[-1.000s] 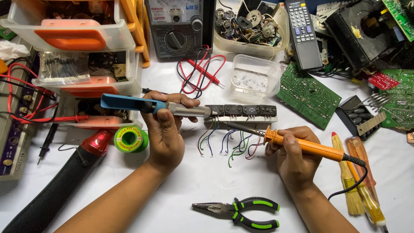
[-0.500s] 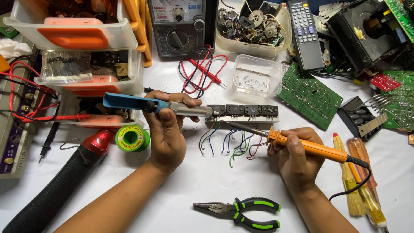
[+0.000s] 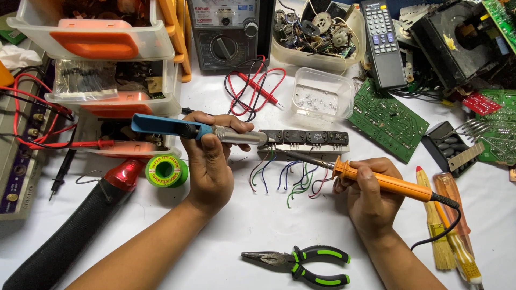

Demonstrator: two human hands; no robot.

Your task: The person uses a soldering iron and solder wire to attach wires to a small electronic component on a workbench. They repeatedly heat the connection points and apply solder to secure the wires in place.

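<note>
Orange-handled soldering iron sits in the right hand; left hand clasps the blue desoldering pump; keep both tips touching one joint on the black transistor row.

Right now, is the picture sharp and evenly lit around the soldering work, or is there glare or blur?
Head view: sharp and evenly lit; soft shadows under both hands; slight shine on the clear plastic box; no blur on the soldering iron or the row of black parts.
</note>
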